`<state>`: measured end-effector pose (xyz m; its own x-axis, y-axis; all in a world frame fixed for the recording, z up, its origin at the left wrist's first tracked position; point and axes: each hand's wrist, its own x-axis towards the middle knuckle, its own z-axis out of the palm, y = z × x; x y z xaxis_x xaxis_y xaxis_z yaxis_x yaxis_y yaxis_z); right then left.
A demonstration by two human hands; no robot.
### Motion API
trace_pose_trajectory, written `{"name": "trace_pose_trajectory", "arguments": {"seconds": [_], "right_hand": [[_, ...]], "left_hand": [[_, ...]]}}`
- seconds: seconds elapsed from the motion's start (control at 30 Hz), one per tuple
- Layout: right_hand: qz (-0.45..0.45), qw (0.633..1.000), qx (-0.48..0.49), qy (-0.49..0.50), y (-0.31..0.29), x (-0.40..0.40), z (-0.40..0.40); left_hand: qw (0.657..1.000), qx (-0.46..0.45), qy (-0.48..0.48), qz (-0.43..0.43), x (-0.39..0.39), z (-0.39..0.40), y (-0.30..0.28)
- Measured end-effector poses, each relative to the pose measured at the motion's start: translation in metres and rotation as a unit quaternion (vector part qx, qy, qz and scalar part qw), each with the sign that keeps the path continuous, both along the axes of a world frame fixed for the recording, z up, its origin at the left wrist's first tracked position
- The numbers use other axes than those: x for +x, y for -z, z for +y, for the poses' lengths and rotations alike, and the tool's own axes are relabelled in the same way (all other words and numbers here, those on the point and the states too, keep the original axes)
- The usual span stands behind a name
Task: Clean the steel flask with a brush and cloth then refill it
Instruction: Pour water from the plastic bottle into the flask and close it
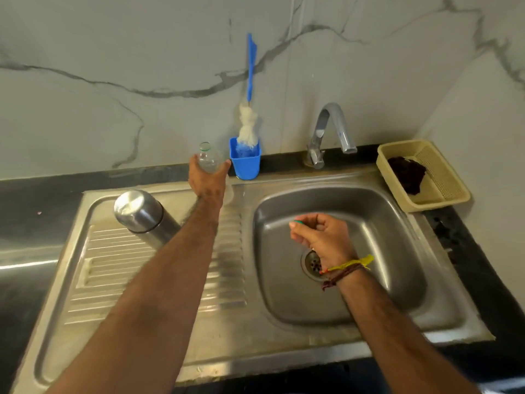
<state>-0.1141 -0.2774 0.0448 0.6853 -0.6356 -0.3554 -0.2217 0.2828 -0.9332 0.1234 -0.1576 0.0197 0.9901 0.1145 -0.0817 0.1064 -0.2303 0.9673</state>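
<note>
The steel flask [145,216] stands upright, cap on, at the back left of the sink's ribbed drainboard [113,268], near the counter's rear edge. Just beside it to the right, the left hand [208,177] wraps its fingers round a clear plastic bottle [208,160], uncapped and seemingly near empty, held at the drainboard's back edge. The right hand [321,237] hovers over the sink basin [383,223], thumb and fingertips pinching a small green cap [297,222], presumably the bottle's.

With the flask closed and the bottle spent, this looks like the tail of the refill step. The next move likely calls for bringing cap and bottle neck together, or setting the bottle down.

Behind the bottle, the blue holder [245,163] with the bottle brush [248,120] stands touching the marble wall, so room there is tight. The tap [331,132] overhangs the basin's back edge. A dark cloth [407,174] lies in the beige basket [451,177] at the counter's back right corner. The drainboard's front half offers open room.
</note>
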Motion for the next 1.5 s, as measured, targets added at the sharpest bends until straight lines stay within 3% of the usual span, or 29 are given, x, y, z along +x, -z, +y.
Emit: {"name": "trace_pose_trajectory", "arguments": {"seconds": [0.1, 0.17, 0.27, 0.37, 0.5, 0.7, 0.93, 1.17, 1.33, 1.43, 1.5], "right_hand": [[-0.032, 0.999, 0.030, 0.023, -0.007, 0.011, -0.006], [-0.075, 0.996, -0.012, 0.048, -0.019, 0.017, -0.004], [-0.163, 0.979, -0.114, 0.037, -0.040, 0.019, 0.004], [-0.202, 0.966, -0.156, -0.026, -0.050, 0.015, 0.017], [-0.214, 0.966, -0.132, -0.064, -0.055, 0.001, 0.029], [-0.221, 0.939, -0.203, -0.167, -0.060, -0.019, 0.021], [-0.199, 0.917, -0.286, -0.196, -0.074, -0.037, 0.014], [-0.141, 0.906, -0.384, -0.109, -0.080, -0.047, 0.026], [-0.118, 0.890, -0.418, -0.138, -0.080, -0.050, 0.035], [-0.094, 0.858, -0.500, -0.077, -0.078, -0.045, 0.043], [-0.088, 0.850, -0.512, -0.089, -0.078, -0.042, 0.045]], "left_hand": [[0.995, 0.058, 0.073, -0.033, -0.019, -0.002, -0.004], [0.984, 0.072, 0.155, -0.059, -0.050, 0.002, -0.005], [0.966, 0.007, 0.260, 0.005, -0.110, 0.014, -0.008], [0.948, -0.034, 0.314, 0.023, -0.149, 0.026, -0.010], [0.941, -0.064, 0.332, 0.027, -0.172, 0.035, -0.027], [0.929, -0.032, 0.368, 0.015, -0.180, 0.048, -0.043], [0.924, 0.012, 0.381, -0.035, -0.197, 0.050, -0.053], [0.930, 0.032, 0.364, -0.047, -0.216, 0.048, -0.054], [0.933, 0.042, 0.351, -0.070, -0.221, 0.052, -0.051], [0.938, 0.049, 0.330, -0.093, -0.224, 0.046, -0.050], [0.944, 0.046, 0.314, -0.090, -0.224, 0.042, -0.048]]}}
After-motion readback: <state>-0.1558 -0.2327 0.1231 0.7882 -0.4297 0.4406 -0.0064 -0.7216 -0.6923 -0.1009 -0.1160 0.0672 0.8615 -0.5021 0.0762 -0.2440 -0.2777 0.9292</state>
